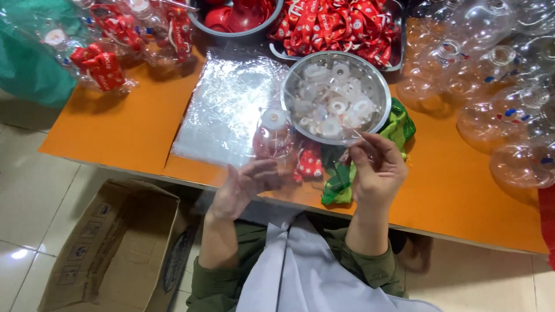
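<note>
Clear plastic bag [277, 156], holding a bottle with a red lanyard, sits just below the steel bowl [335, 95]; likely light, slippery, best gripped at its rim. Left hand [245, 185] and right hand [376, 167] pinch its edges.

Single head-worn view, steeply downward, close over the orange table [115, 133].

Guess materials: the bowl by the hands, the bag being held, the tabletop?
Bowl: looks like stainless steel, brushed silvery finish with bright rim reflections. Bag, held by left hand and right hand: thin clear plastic film, glossy and see-through, creased. Tabletop: smooth matte orange surface, probably laminate or a covering; the view cannot say which.
</note>
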